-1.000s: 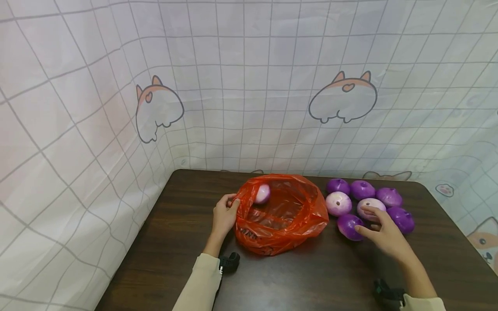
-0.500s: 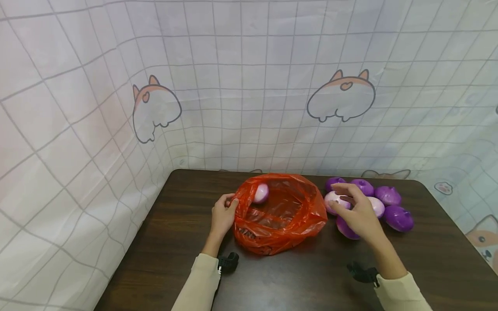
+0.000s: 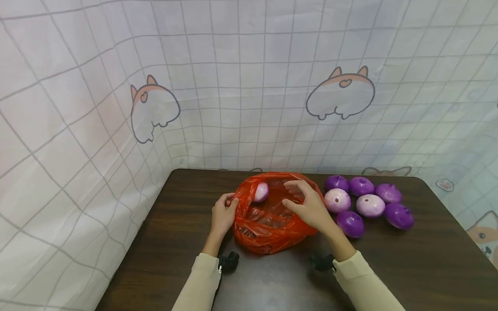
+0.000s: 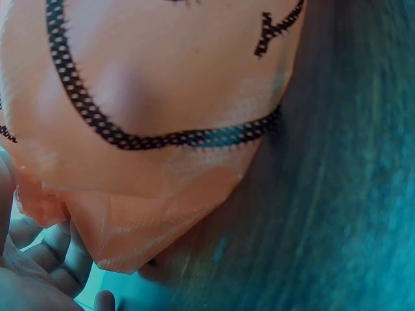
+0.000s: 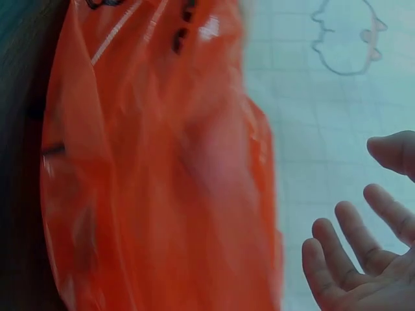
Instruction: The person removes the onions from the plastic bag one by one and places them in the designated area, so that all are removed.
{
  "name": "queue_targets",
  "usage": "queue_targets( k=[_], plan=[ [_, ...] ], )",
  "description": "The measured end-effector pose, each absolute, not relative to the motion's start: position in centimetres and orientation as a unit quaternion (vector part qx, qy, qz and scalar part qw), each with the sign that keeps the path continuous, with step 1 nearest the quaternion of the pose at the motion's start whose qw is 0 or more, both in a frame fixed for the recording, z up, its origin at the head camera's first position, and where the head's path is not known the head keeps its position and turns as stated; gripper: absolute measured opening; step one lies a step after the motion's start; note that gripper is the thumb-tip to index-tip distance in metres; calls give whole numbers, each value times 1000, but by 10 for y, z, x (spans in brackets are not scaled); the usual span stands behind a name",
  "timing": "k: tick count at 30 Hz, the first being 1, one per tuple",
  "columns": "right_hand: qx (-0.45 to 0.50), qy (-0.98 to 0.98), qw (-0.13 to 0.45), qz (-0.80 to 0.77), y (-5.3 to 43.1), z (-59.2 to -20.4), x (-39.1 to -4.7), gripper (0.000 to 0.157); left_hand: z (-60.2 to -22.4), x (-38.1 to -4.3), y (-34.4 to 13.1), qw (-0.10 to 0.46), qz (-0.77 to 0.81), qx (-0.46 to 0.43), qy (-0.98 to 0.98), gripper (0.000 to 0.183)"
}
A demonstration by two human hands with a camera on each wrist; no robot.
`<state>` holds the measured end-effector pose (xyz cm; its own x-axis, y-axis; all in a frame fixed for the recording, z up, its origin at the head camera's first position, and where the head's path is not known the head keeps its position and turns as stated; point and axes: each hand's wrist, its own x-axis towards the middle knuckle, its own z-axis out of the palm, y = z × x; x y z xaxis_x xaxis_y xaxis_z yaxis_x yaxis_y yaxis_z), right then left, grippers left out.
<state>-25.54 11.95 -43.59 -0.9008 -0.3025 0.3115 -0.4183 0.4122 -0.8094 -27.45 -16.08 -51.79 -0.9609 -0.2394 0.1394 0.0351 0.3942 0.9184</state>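
Observation:
A red plastic bag (image 3: 268, 244) stands on the table with its mouth spread open. One purple-and-white onion (image 3: 261, 192) shows inside it, near the left wall. My left hand (image 3: 223, 216) pinches the bag's left rim between thumb and fingers; in the left wrist view the bag's printed side fills much of the picture. Above the bag's mouth, on its right side, hovers my right hand (image 3: 311, 209), fingers apart and holding nothing. The right wrist view shows that hand's spread fingers (image 5: 353, 256) beside the bag's red wall (image 5: 168, 168).
Several glossy onions lie grouped right of the bag, among them a purple one (image 3: 350, 224) in front and two pale ones, a round onion (image 3: 337, 200) and a wider onion (image 3: 370, 205). A patterned cloth (image 3: 249, 86) hangs behind the dark wooden table (image 3: 435, 259).
My right hand has moved left from over the onions to above the bag's mouth, carrying nothing. The left hand stays on the rim, and the onions lie as before.

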Motion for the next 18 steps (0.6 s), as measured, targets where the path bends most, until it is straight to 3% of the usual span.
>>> queue_targets(
  k=[18],
  plan=[
    [174,-861,-3,478,63,-473,-303,61,-516,-274,-161,122,-561,59,-816,28]
  ],
)
